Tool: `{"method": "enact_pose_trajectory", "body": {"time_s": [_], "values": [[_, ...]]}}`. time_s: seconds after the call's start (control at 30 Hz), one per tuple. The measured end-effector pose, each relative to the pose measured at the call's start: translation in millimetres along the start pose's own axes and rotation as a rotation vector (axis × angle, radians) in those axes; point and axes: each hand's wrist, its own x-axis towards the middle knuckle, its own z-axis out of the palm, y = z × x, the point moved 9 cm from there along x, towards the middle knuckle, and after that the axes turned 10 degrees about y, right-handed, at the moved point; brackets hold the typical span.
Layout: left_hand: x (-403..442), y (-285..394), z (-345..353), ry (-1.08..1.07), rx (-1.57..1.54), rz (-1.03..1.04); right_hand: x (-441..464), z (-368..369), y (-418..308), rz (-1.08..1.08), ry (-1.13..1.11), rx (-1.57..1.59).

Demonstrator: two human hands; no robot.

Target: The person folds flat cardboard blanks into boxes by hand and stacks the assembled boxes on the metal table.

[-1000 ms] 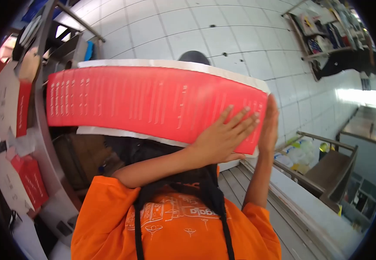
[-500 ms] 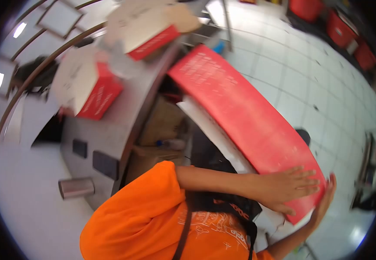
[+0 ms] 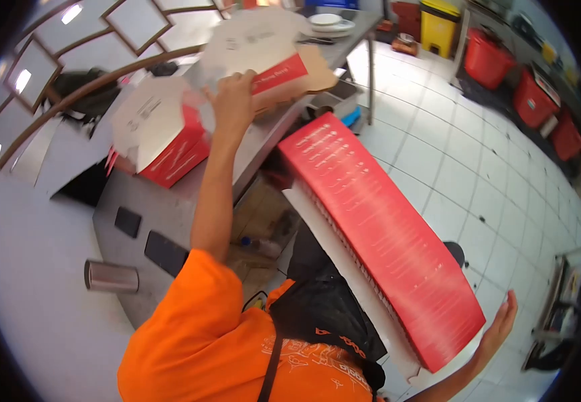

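A long stack of red printed cardboard sheets (image 3: 384, 234) with white edges lies diagonally in front of my body. My right hand (image 3: 498, 328) is beside its lower right end, with the fingers stretched out and holding nothing. My left hand (image 3: 233, 104) reaches over the metal table, its fingers curled at the near side of a white-and-red octagonal box (image 3: 253, 40). What lies between those fingers is hidden. A second white-and-red box (image 3: 153, 124) stands to the left of that hand.
On the metal table (image 3: 163, 214) lie two dark phones (image 3: 127, 222), (image 3: 166, 253). A metal cup (image 3: 111, 277) stands at the left. White dishes (image 3: 330, 25) are at the table's far end. Red bins (image 3: 488, 59) and a yellow bin (image 3: 440, 27) stand beyond the tiled floor (image 3: 431, 154).
The view has turned left toward the table. My left hand has left the top of the red stack and moved to the box. My right hand now stands slightly off the stack's end.
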Motion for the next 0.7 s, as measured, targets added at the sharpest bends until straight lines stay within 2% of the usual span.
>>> {"method": "enact_pose_trajectory", "body": {"time_s": [0.07,0.13,0.2,0.27,0.33,0.37,0.4,0.47,0.5,0.6,0.67,0.7], "values": [[4.5,63.6,-41.3,0.153,-0.103,0.196,-2.5,-5.8,-38.6,-0.261,0.089,-0.226],[2.5,154.8,-85.6,0.037,-0.383,0.375,-25.2,12.0,-155.3,-0.504,0.166,-0.306],[-19.1,253.2,-136.9,0.076,-0.704,0.671,-41.8,24.7,-216.4,-0.614,0.177,-0.258],[-55.3,336.7,-185.5,-0.016,-1.01,0.901,-44.8,30.9,-245.7,-0.806,0.14,-0.346],[-99.1,395.3,-240.6,-0.008,-1.22,1.177,-44.4,32.5,-237.9,-0.788,0.115,-0.468],[-114.1,414.5,-262.7,-0.021,-1.295,1.263,-39.1,27.1,-207.7,-0.57,-0.025,-0.396],[-117.5,428.1,-273.1,0.059,-1.448,1.237,-40.6,23.5,-180.5,-0.362,-0.15,-0.303],[-120.4,451.3,-280.7,0.226,-1.725,1.13,-55.2,-12.4,-146.9,-0.216,-0.037,-0.332],[-122.0,458.2,-279.9,0.237,-1.7,1.088,-64.6,-28.5,-128.9,-0.146,0.013,-0.345],[-169.9,507.6,-229.0,-0.511,-1.774,0.994,-104.2,-63.7,-52.1,0.256,0.155,-0.194],[-232.1,535.2,-208.6,-0.875,-1.7,1.147,-128.3,-57.7,-13.5,0.332,0.141,-0.176],[-253.7,543.6,-204.4,-0.915,-1.678,1.184,-137.7,-57.0,-1.4,0.374,0.129,-0.162]]}}
